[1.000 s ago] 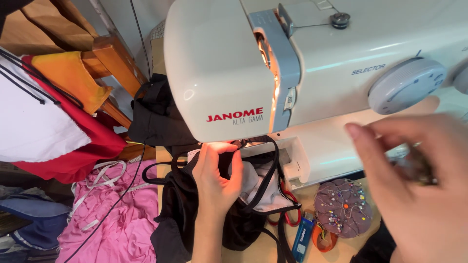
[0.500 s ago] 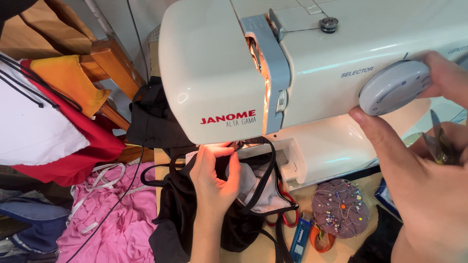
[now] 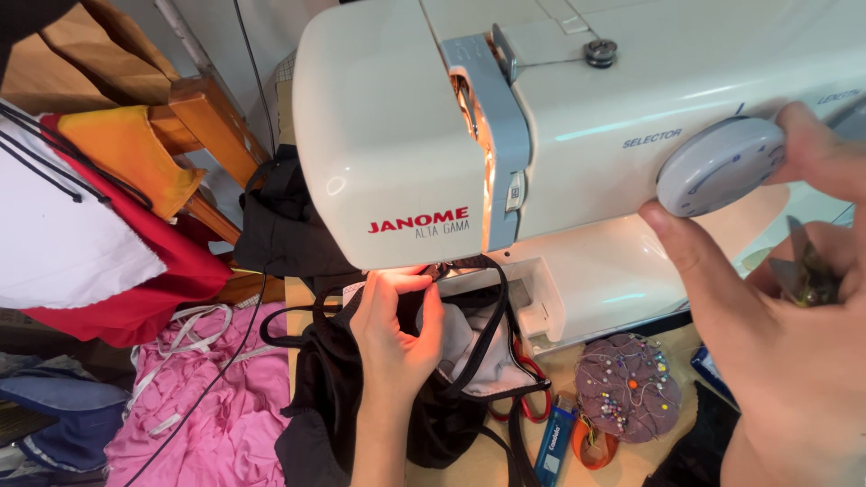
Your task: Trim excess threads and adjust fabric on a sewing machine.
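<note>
Two bare hands [image 3: 394,338], forearms unsleeved, ringless.

Sewing room, sewing machine [image 3: 577,135], pincushion [image 3: 629,386], fabric heaps [image 3: 216,406]

A white sewing machine [image 3: 577,135] fills the top of the view. The left hand [image 3: 392,329] pinches black fabric [image 3: 334,397] under its needle end; the right hand [image 3: 776,343] grips the grey selector dial [image 3: 719,166]. A purple pincushion [image 3: 629,386] sits on the table [image 3: 631,460].

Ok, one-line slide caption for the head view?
Left hand pins black fabric under a white sewing machine while the right hand grips its grey dial.
</note>
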